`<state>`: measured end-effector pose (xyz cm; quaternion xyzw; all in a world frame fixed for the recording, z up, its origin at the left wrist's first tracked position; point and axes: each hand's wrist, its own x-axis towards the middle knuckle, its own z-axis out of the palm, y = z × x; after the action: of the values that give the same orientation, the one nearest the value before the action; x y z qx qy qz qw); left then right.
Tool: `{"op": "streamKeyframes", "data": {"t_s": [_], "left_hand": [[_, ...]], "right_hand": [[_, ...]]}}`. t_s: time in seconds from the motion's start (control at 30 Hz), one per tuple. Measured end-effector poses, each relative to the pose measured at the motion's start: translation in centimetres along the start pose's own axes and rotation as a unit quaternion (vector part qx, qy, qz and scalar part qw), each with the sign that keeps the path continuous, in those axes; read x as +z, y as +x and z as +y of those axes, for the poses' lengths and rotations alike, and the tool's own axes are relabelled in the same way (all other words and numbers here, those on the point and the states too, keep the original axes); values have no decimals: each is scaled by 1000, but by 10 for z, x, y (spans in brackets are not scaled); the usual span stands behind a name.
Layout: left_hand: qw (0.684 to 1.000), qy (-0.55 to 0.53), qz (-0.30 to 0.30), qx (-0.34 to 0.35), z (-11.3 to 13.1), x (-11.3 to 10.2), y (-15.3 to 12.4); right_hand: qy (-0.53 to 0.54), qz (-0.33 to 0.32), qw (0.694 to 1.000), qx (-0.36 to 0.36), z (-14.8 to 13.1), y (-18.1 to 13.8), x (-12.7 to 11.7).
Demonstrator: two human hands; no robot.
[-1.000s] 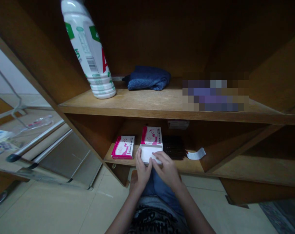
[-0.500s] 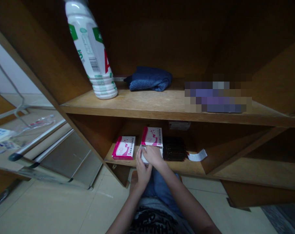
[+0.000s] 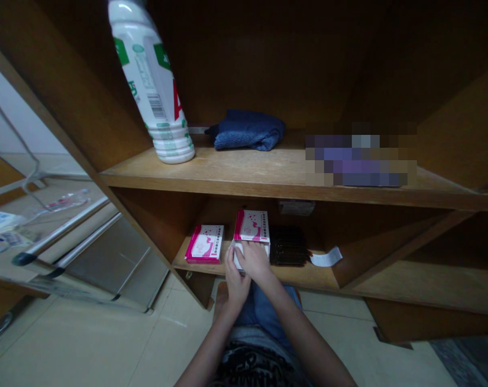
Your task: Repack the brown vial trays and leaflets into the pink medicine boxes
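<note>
While the left hand (image 3: 234,282) and right hand (image 3: 255,261) grip a pink-and-white carton (image 3: 252,226), its white end open, a matching carton (image 3: 205,244) lies shut beside it on the wooden shelf (image 3: 308,277).

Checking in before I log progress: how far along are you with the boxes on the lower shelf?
Done: one pink-and-white box lies shut on the lower shelf. In hand: a second box stands open, with the left hand and right hand at its white inner part. Left: that box remains open; the dark stack beside it is not touched.
</note>
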<state>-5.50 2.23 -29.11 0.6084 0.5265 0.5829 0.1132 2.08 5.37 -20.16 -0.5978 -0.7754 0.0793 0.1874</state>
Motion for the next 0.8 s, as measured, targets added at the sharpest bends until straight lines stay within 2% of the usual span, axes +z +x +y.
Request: {"op": "streamKeyframes", "data": {"t_s": [0.1,0.2,0.47,0.57,0.67,0.8], "left_hand": [[999,5,18,-29,-3,2,-1],[998,-4,23,-65,-4,3,-1],[998,-3,15,-59,4,0,1],[999,-5,8,-50,5,0,2],[999,-1,10,-46,4,0,1],[999,9,2,-31,3,0,1]], "right_hand": [[14,34,999,-30,-4,-22,2],[73,85,993,-40,-1,-38,6],[212,134,968,-2,6,-51,10],[257,120,959,18,7,-53,7],[294,77,953,20,8,-60,-2],[355,7,935,8,11,-84,-29]]}}
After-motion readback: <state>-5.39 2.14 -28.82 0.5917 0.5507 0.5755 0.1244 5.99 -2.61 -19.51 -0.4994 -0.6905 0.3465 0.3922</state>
